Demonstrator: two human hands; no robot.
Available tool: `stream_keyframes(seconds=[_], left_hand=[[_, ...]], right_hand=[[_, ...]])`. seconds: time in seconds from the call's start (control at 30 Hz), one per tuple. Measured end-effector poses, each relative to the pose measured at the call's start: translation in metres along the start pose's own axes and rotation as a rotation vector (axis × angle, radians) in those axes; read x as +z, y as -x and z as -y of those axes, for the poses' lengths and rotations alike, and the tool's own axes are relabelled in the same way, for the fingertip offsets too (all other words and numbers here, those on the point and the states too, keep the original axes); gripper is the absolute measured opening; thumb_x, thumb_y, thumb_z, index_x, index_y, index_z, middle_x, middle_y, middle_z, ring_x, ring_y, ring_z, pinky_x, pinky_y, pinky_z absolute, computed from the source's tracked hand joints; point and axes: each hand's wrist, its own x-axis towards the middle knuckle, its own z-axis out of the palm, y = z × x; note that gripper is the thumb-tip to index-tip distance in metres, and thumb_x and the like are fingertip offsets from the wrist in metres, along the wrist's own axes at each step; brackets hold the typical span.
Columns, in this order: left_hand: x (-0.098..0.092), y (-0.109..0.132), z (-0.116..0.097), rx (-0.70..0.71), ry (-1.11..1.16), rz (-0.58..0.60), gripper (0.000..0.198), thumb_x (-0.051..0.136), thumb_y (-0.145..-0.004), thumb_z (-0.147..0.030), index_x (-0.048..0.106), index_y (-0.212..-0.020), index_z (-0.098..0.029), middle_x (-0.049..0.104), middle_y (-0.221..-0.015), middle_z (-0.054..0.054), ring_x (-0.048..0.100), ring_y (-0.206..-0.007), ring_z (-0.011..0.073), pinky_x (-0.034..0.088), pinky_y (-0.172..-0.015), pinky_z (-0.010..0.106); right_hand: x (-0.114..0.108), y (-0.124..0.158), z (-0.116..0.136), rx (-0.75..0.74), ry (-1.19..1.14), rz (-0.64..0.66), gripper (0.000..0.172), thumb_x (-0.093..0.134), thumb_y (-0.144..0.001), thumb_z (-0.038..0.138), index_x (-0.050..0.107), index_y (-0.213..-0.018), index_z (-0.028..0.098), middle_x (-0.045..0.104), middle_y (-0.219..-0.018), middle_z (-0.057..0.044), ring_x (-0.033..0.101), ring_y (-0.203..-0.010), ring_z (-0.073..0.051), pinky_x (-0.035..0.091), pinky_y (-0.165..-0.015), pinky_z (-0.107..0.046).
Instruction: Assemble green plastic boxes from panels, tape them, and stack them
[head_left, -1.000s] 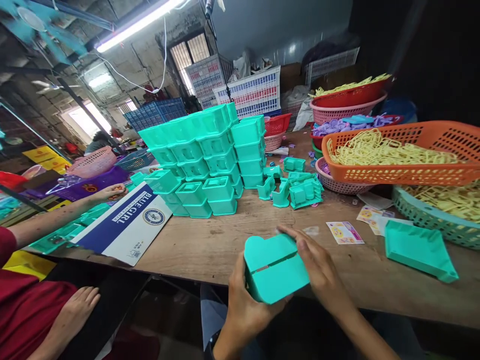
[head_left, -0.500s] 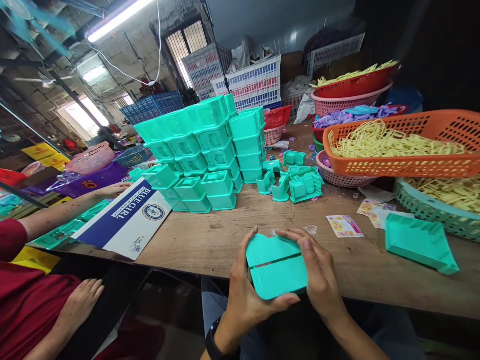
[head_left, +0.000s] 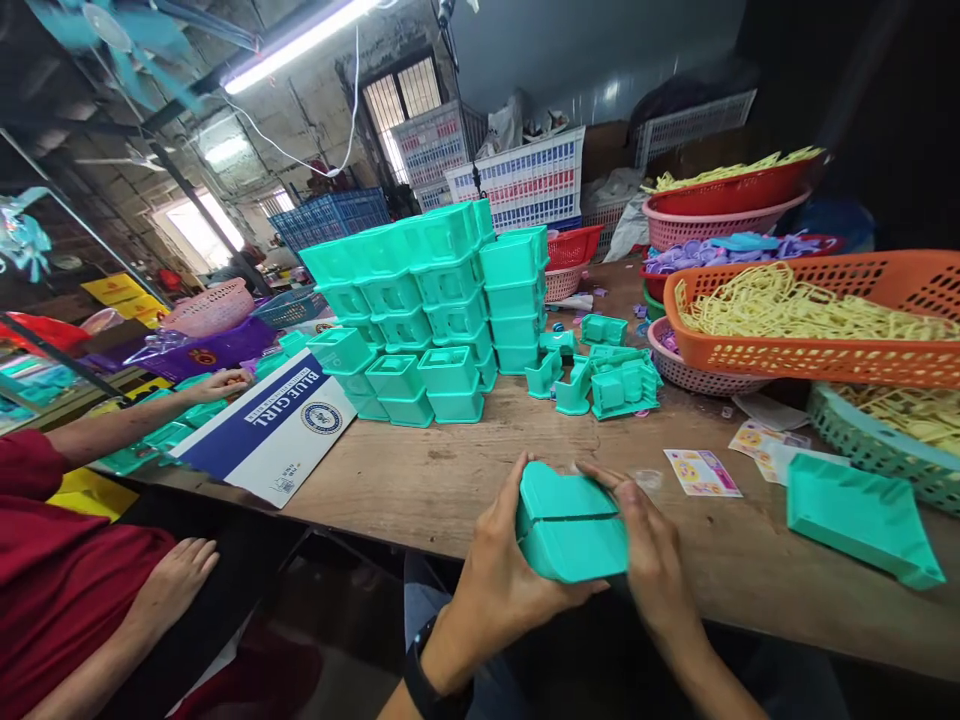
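Note:
Between my two hands, above the table's front edge, is a turquoise plastic piece (head_left: 574,545) with a narrow slot across its face. My left hand (head_left: 499,565) wraps its left side and underside, thumb along the lower edge. My right hand (head_left: 652,545) grips the right side, fingers over the far edge. On the table to the right lies a turquoise tray-like part (head_left: 859,520). Printed cards (head_left: 703,473) lie between it and my hands. Beyond my hands is a loose pile of small turquoise parts (head_left: 622,380).
Stacked turquoise boxes (head_left: 401,300) rise at the back left, beside a "BLUE GIRL" carton (head_left: 274,430). A co-worker's hand (head_left: 225,383) reaches behind the carton. An orange basket (head_left: 825,355) of yellow strips stands at right, above a green basket (head_left: 885,440).
The turquoise piece has tilted in my hands, showing more of its left side. The whole view has shifted a little, with surroundings appearing further right and lower.

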Motion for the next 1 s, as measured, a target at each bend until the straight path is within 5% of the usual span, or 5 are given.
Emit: stream_keyframes(seconds=[0.2,0.47,0.63,0.8,1.0], left_hand=[[0.006,-0.005,-0.007,0.197,-0.043,0.015,0.089,0.074,-0.073,-0.027,0.041,-0.154,-0.011,0.067,-0.138,0.02,0.069,-0.124,0.0367,0.059,-0.106,0.052],[0.011,-0.002,-0.009,0.186,-0.116,0.004,0.066,0.061,-0.079,-0.026,0.047,-0.14,-0.009,0.071,-0.118,0.021,0.072,-0.108,0.0367,0.062,-0.091,0.054],[0.006,-0.003,-0.012,0.255,-0.148,0.043,0.033,0.057,-0.078,-0.023,0.057,-0.111,-0.017,0.07,-0.099,0.013,0.07,-0.091,0.0312,0.061,-0.078,0.046],[0.0,-0.005,-0.015,0.375,-0.208,0.056,0.047,0.056,-0.07,-0.02,0.057,-0.116,-0.015,0.072,-0.103,0.016,0.07,-0.089,0.0319,0.059,-0.074,0.043],[0.004,-0.003,-0.014,0.35,-0.186,-0.009,0.039,0.058,-0.068,-0.02,0.057,-0.107,-0.018,0.072,-0.093,0.011,0.072,-0.082,0.0292,0.056,-0.067,0.037]], right_hand=[[0.003,0.004,0.015,-0.441,0.296,0.255,0.055,0.044,-0.107,0.051,0.048,-0.155,0.025,0.056,-0.156,-0.01,0.05,-0.145,-0.032,0.042,-0.117,-0.055],[0.01,0.004,0.019,-0.407,0.392,0.321,0.052,0.048,-0.105,0.051,0.047,-0.151,0.028,0.063,-0.141,-0.012,0.06,-0.13,-0.034,0.047,-0.105,-0.057],[0.007,0.009,0.024,-0.533,0.5,0.308,0.059,0.05,-0.103,0.052,0.039,-0.158,0.032,0.054,-0.142,-0.015,0.057,-0.128,-0.037,0.042,-0.103,-0.06],[0.006,0.015,0.026,-0.556,0.455,0.28,0.043,0.044,-0.106,0.044,0.05,-0.146,0.031,0.051,-0.141,-0.014,0.055,-0.128,-0.034,0.042,-0.101,-0.055],[0.004,0.013,0.029,-0.561,0.409,0.307,0.036,0.039,-0.107,0.036,0.055,-0.138,0.028,0.057,-0.137,-0.012,0.056,-0.13,-0.032,0.042,-0.103,-0.051]])
